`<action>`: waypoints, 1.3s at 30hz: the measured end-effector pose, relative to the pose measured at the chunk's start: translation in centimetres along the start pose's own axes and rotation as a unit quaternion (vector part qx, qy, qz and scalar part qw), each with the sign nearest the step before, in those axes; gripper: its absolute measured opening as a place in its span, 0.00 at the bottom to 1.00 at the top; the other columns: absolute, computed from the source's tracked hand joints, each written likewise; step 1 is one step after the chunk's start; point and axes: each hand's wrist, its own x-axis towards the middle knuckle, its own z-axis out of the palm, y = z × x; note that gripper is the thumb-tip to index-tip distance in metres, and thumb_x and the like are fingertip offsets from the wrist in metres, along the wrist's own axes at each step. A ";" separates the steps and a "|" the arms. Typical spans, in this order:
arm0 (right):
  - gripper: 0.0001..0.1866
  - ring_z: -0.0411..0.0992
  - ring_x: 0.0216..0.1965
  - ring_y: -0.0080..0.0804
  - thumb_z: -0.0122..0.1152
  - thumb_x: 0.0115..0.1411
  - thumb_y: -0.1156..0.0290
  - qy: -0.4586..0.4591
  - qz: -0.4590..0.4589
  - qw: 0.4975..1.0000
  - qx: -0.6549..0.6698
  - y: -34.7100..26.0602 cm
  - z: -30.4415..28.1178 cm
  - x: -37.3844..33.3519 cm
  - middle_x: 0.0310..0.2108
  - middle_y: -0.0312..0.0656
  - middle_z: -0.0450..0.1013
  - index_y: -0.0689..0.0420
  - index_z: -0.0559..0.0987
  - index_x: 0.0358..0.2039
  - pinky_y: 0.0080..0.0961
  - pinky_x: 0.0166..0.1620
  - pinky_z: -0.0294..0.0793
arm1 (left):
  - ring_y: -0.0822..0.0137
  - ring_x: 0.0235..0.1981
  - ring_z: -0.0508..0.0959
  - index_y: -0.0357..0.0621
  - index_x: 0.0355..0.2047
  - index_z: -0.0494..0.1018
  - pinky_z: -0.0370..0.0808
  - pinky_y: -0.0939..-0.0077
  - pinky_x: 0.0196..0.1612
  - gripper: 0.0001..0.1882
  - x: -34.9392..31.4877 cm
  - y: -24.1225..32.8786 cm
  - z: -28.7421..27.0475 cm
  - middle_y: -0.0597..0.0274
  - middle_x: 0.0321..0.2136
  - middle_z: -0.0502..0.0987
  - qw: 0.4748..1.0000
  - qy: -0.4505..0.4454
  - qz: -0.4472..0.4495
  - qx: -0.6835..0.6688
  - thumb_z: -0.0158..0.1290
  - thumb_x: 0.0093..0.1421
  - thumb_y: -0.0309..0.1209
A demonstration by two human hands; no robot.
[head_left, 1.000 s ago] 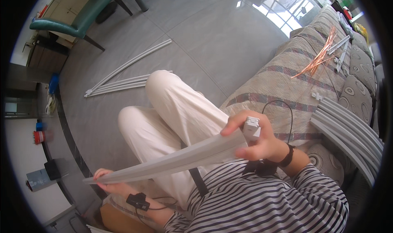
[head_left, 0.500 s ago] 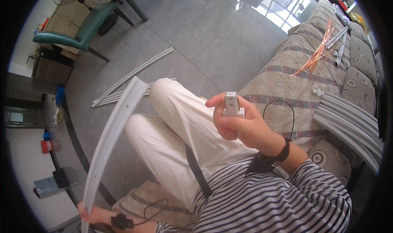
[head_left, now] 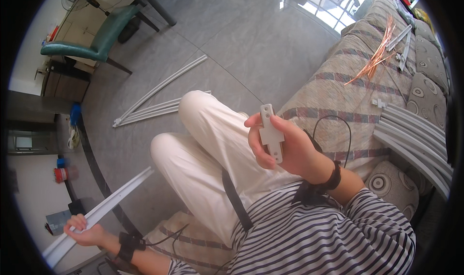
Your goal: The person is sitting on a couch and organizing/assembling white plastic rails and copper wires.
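White rail (head_left: 121, 194) in the lower left of the frame is gripped by the left hand (head_left: 85, 231), near the centre the right hand (head_left: 287, 142) has its grip closed around a pale fitting (head_left: 273, 135), and grey-white strips (head_left: 411, 135) lie further right.

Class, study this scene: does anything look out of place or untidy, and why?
The copper-coloured wires splay untidily across the striped beige quilted sofa cover. On the grey tiled floor, one long white rail lies askew, angled away from neighbouring white rails. Nothing looks spilled.
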 end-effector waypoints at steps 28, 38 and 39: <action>0.17 0.59 0.17 0.16 0.43 0.68 0.61 0.335 -0.132 0.859 -0.363 -2.4 -8.0 -1.1 0.29 0.37 0.70 0.63 0.74 0.40 0.14 0.19 0.55 | 0.52 0.25 0.70 0.42 0.26 0.67 0.66 0.61 0.25 0.22 -14.4 -8.5 0.3 0.57 0.22 0.66 0.702 -0.530 0.246 0.407 0.65 0.32 0.35; 0.11 0.67 0.18 0.17 0.59 0.59 0.66 0.188 -0.071 0.924 -0.325 -3.5 -3.2 -1.3 0.23 0.37 0.73 0.61 0.76 0.30 0.14 0.20 0.62 | 0.52 0.29 0.72 0.41 0.28 0.67 0.69 0.62 0.29 0.14 -16.2 -10.8 -1.7 0.57 0.27 0.70 0.736 -0.428 0.285 0.441 0.63 0.46 0.26; 0.08 0.69 0.18 0.18 0.62 0.57 0.69 0.192 -0.043 0.904 -0.379 -3.9 -3.2 -1.6 0.25 0.38 0.74 0.61 0.76 0.30 0.14 0.22 0.65 | 0.53 0.30 0.72 0.41 0.28 0.68 0.70 0.61 0.31 0.13 -16.6 -11.2 -1.4 0.57 0.27 0.71 0.741 -0.425 0.282 0.437 0.63 0.46 0.26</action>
